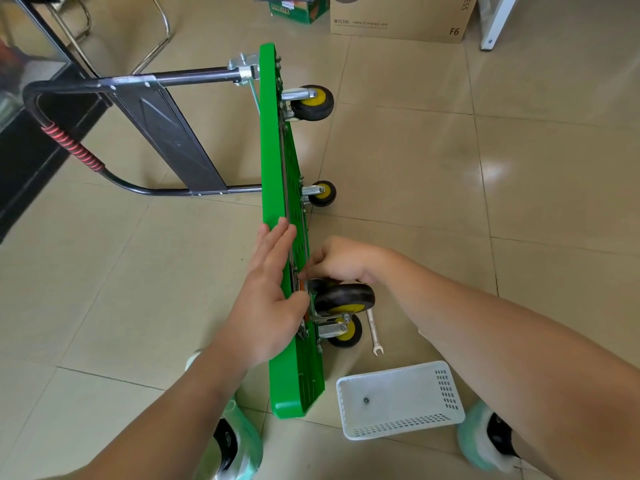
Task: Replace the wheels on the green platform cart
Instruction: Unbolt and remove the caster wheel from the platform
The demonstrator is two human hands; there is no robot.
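At the far left a black cabinet (31, 140) stands beside the chrome legs of a chair (157, 32). The cart's dark metal handle (194, 76), a bent tube wrapped with red cord on one corner, reaches left across the beige tiled floor (519, 150).

The green platform cart (272, 150) stands on its long edge in the middle of the floor. Its long axis runs from the person's feet away toward the boxes, and its ribbed underside faces right.

The left hand (268, 292) lies flat and relaxed against the smooth plastic deck, fingers straight, steadying it.

Four black rubber wheels with yellow hubs stick out to the right on silver brackets: two far wheels (313, 102) and two near ones. The right hand (341, 261) curls over the nearest wheel (346, 296), fingertips pinching at its mount against the platform. What they pinch is hidden.

A slim steel wrench (373, 330) lies just right of that wheel. Nearer, a white perforated plastic basket (446, 389) holds one small dark part (366, 400). A cardboard box (398, 15) sits at the back.
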